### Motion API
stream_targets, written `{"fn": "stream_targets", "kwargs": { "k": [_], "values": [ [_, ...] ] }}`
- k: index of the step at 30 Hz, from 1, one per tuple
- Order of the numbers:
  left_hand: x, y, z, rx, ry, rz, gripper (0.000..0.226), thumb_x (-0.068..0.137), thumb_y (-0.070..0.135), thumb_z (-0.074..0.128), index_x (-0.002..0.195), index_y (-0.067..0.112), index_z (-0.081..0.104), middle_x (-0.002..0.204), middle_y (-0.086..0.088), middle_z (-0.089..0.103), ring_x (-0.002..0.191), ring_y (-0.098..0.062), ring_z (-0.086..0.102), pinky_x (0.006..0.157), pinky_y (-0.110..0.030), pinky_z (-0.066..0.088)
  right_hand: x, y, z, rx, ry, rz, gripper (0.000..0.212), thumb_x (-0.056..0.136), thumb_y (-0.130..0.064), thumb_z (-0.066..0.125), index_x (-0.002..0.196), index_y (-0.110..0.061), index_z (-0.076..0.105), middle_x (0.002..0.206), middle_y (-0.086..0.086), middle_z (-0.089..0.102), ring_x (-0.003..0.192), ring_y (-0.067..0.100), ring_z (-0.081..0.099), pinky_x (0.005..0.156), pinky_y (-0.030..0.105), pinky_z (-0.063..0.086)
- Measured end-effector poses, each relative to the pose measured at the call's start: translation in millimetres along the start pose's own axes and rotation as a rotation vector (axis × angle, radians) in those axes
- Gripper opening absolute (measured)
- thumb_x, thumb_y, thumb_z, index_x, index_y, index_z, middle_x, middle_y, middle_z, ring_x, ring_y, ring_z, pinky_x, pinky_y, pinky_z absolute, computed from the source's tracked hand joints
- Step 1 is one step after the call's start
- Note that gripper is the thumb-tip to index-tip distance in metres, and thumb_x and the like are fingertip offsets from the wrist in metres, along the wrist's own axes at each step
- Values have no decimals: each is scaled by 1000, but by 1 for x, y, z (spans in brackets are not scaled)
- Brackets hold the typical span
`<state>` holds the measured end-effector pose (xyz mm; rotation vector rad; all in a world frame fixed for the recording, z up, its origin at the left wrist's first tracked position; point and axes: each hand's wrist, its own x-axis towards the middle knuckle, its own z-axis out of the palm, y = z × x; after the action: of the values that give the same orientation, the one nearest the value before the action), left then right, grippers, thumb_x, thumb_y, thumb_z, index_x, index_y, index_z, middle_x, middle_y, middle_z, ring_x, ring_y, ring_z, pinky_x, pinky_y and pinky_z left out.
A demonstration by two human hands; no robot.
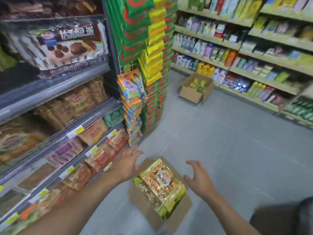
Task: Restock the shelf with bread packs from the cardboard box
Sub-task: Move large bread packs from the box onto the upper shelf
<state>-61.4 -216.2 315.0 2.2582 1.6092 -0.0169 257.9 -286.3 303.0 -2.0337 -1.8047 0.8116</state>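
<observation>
shelf unit (55,138) seen on the left, tiers already packed with bread and cake bags. cardboard box (144,211) sits on the floor (228,150) just beside its base, flaps open. bread pack (162,182) lies on top in the box, tilted, more packs under it. second box (194,89) well apart, further down the aisle, not involved

risks, as judged: film wrapper looks slick and soft, so a one-sided pinch could let the pack slip or crush the bread. lower tiers look full, so a forced insert could knock neighbouring bags off. frame is motion-blurred, contact can't be confirmed

grip: left hand (127,165) spread wide, fingers splayed, above the box's left edge, nothing held. right hand (198,177) open and curled, just right of the pack, nothing held. pack flanked by both hands, apparently not touched yet
</observation>
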Motion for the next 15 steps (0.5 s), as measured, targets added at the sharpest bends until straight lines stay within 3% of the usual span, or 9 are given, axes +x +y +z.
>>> {"fn": "stream_targets", "kwargs": {
  "k": [10, 15],
  "values": [
    [93, -4, 100, -41, -290, 18, 63, 97, 35, 58, 154, 27, 32, 165, -2, 23, 150, -25, 25, 116, -44, 33, 27, 82, 84, 118, -138, 321, 57, 84, -16, 69, 138, -15, 52, 137, 5, 48, 130, 21, 48, 104, 27, 38],
    [145, -31, 161, -29, -410, 21, 60, 97, 37, 58, 152, 27, 35, 160, -1, 32, 144, -25, 34, 111, -40, 39, 52, 116, 141, 235, -185, 535, 58, 86, -21, 70, 141, -18, 50, 141, 7, 47, 121, 22, 54, 103, 30, 43]
  ]
}}
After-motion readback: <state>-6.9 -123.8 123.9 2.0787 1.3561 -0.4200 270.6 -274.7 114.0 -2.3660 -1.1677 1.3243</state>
